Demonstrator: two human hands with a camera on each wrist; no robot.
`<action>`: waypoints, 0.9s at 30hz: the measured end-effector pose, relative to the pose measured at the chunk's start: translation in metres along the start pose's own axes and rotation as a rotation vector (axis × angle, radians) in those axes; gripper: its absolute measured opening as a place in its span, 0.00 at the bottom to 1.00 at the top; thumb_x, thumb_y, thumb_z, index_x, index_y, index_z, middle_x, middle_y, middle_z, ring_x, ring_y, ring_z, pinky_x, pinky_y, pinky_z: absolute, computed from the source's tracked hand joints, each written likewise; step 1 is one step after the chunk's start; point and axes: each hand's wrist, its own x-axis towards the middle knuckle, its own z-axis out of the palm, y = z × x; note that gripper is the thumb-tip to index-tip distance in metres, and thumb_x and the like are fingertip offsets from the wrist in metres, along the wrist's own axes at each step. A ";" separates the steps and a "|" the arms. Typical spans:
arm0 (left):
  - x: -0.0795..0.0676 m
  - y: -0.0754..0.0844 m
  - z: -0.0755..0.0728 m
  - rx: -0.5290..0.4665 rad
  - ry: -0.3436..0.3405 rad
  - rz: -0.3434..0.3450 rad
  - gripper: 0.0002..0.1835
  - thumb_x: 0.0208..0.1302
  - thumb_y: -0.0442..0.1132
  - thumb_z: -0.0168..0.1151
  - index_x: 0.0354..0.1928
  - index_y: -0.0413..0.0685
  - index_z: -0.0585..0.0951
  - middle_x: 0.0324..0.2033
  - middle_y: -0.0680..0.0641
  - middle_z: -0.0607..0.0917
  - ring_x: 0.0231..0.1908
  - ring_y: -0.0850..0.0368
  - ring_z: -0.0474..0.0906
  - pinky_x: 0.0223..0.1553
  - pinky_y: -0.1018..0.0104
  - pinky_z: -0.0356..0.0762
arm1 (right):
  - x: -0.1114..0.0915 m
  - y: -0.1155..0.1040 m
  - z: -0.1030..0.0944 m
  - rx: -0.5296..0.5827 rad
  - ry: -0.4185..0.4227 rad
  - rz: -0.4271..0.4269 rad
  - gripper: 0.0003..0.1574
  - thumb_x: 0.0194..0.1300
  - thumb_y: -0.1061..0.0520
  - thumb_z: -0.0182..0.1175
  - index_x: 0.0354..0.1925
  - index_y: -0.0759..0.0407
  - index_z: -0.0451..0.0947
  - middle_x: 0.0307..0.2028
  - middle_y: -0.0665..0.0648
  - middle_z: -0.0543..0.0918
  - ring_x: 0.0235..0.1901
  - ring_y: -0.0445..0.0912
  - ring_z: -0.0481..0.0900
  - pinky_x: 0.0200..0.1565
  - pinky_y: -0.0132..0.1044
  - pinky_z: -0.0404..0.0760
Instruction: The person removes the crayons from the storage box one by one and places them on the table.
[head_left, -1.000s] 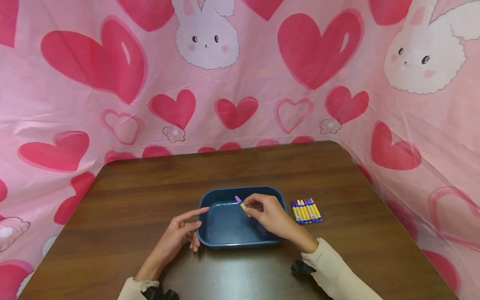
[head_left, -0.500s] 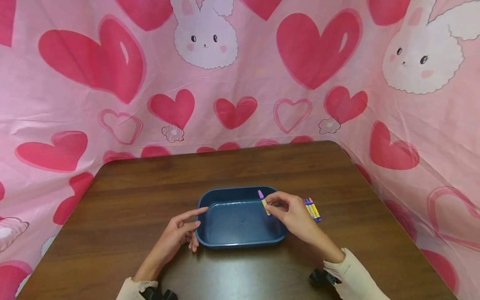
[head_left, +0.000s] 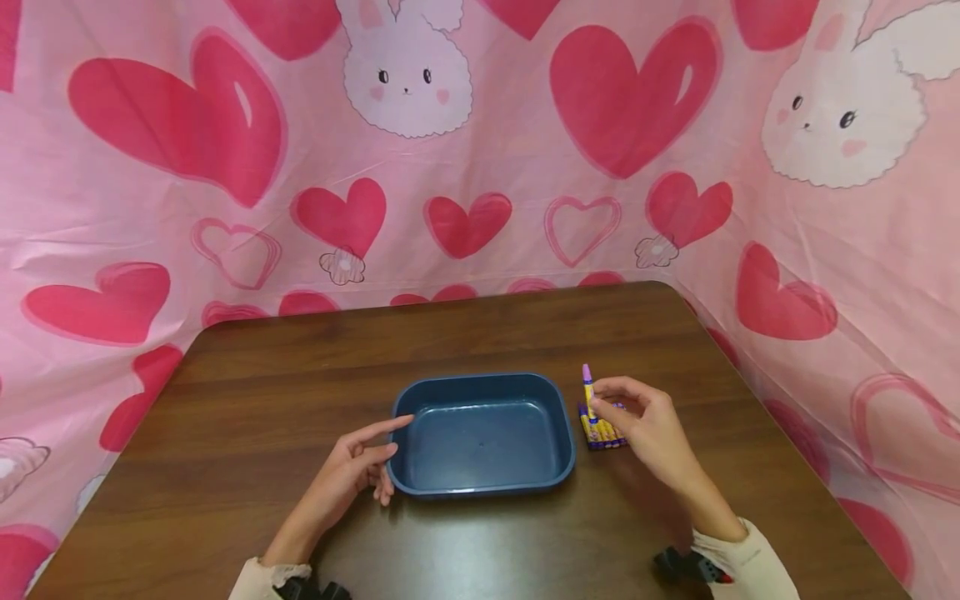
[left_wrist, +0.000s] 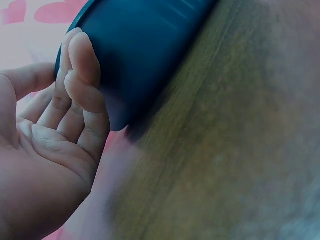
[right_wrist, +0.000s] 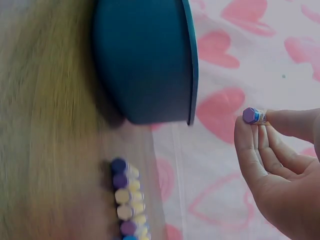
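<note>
A dark blue rectangular tray (head_left: 480,490) sits on the table. My left hand (head_left: 347,467) is at its left end: the extended index finger reaches over the rim, the thumb is by the outer wall, and the other fingers bend loosely below. In the left wrist view, that hand (left_wrist: 55,135) is beside the tray wall (left_wrist: 135,55). Right of the tray, my right hand (head_left: 660,433) pinches a light purple crayon (head_left: 588,387) with a yellow wrapper, upright between thumb and fingers. Below it lies a row of crayons (head_left: 602,435), partly hidden by that hand.
The brown wooden table (head_left: 300,367) extends around the tray. Pink cloth (head_left: 472,167) with hearts and rabbits hangs behind it and along its sides. In the right wrist view, several crayon ends (right_wrist: 122,196) line up near the tray's end wall (right_wrist: 150,75).
My right hand has carried the purple crayon rightward, from above the tray to above the crayon row. The crayon has turned from slanted to nearly upright. The left hand stays by the rim.
</note>
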 end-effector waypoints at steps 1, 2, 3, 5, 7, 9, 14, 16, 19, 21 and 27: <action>0.000 0.000 0.000 -0.003 -0.004 0.003 0.26 0.78 0.36 0.47 0.73 0.33 0.61 0.19 0.46 0.85 0.19 0.56 0.82 0.22 0.67 0.79 | 0.000 0.002 -0.003 0.011 0.010 0.006 0.14 0.66 0.59 0.67 0.47 0.65 0.82 0.40 0.59 0.85 0.40 0.42 0.82 0.46 0.26 0.79; 0.000 0.000 0.000 -0.005 -0.007 0.006 0.26 0.78 0.35 0.47 0.73 0.33 0.61 0.19 0.46 0.85 0.19 0.56 0.83 0.22 0.67 0.79 | 0.000 0.005 -0.006 0.029 0.019 0.012 0.14 0.66 0.60 0.67 0.47 0.67 0.82 0.40 0.59 0.85 0.40 0.42 0.82 0.46 0.26 0.80; 0.001 -0.001 0.000 -0.006 -0.009 0.007 0.26 0.78 0.36 0.47 0.73 0.33 0.61 0.19 0.46 0.85 0.19 0.56 0.83 0.22 0.67 0.79 | 0.000 0.007 -0.009 0.046 0.029 0.017 0.15 0.66 0.60 0.66 0.48 0.68 0.81 0.40 0.58 0.85 0.39 0.41 0.83 0.46 0.26 0.80; 0.001 -0.001 -0.001 -0.005 -0.007 0.007 0.26 0.78 0.36 0.47 0.73 0.34 0.61 0.19 0.47 0.85 0.19 0.56 0.83 0.22 0.67 0.79 | 0.000 0.013 -0.014 0.069 0.048 0.027 0.16 0.66 0.60 0.66 0.48 0.70 0.80 0.39 0.54 0.85 0.39 0.40 0.83 0.45 0.26 0.81; 0.001 -0.001 -0.001 -0.005 -0.006 0.006 0.26 0.78 0.36 0.47 0.73 0.34 0.61 0.19 0.47 0.85 0.19 0.56 0.83 0.23 0.68 0.79 | 0.002 0.019 -0.019 0.091 0.071 0.038 0.17 0.66 0.61 0.66 0.49 0.72 0.80 0.38 0.50 0.85 0.38 0.38 0.83 0.44 0.26 0.81; 0.001 -0.001 -0.001 -0.005 -0.007 0.008 0.26 0.78 0.35 0.47 0.73 0.33 0.61 0.20 0.47 0.85 0.19 0.56 0.83 0.23 0.68 0.79 | 0.003 0.026 -0.023 0.097 0.095 0.045 0.17 0.66 0.61 0.65 0.48 0.75 0.79 0.37 0.46 0.85 0.38 0.36 0.83 0.43 0.25 0.81; 0.000 -0.001 -0.001 -0.005 -0.001 0.006 0.26 0.78 0.35 0.47 0.73 0.33 0.61 0.19 0.47 0.84 0.19 0.56 0.82 0.22 0.67 0.79 | 0.007 0.042 -0.030 0.105 0.131 0.087 0.18 0.66 0.64 0.65 0.48 0.79 0.78 0.34 0.43 0.85 0.36 0.34 0.83 0.41 0.25 0.81; -0.001 0.000 -0.001 -0.001 0.004 0.004 0.26 0.78 0.36 0.48 0.72 0.33 0.62 0.19 0.47 0.84 0.19 0.55 0.82 0.22 0.67 0.79 | 0.007 0.045 -0.033 0.085 0.125 0.113 0.19 0.66 0.63 0.65 0.49 0.79 0.77 0.35 0.45 0.85 0.36 0.34 0.83 0.41 0.25 0.81; -0.002 0.000 -0.001 0.003 0.004 0.013 0.26 0.78 0.36 0.47 0.73 0.34 0.62 0.18 0.47 0.84 0.18 0.55 0.82 0.22 0.66 0.79 | 0.007 0.049 -0.039 0.036 0.100 0.150 0.20 0.67 0.62 0.65 0.51 0.77 0.78 0.37 0.51 0.86 0.35 0.34 0.83 0.41 0.25 0.81; -0.002 0.000 -0.002 0.005 0.002 0.016 0.25 0.78 0.35 0.47 0.73 0.34 0.62 0.19 0.46 0.84 0.19 0.55 0.82 0.22 0.66 0.79 | 0.007 0.053 -0.044 -0.024 0.074 0.170 0.20 0.67 0.60 0.65 0.51 0.76 0.78 0.39 0.57 0.86 0.35 0.34 0.82 0.40 0.25 0.81; 0.000 0.000 -0.001 0.012 0.002 0.012 0.25 0.78 0.36 0.47 0.73 0.34 0.62 0.19 0.46 0.83 0.19 0.54 0.82 0.22 0.66 0.79 | 0.006 0.063 -0.054 -0.148 0.000 0.223 0.19 0.66 0.62 0.65 0.48 0.77 0.80 0.41 0.69 0.86 0.33 0.39 0.83 0.37 0.29 0.83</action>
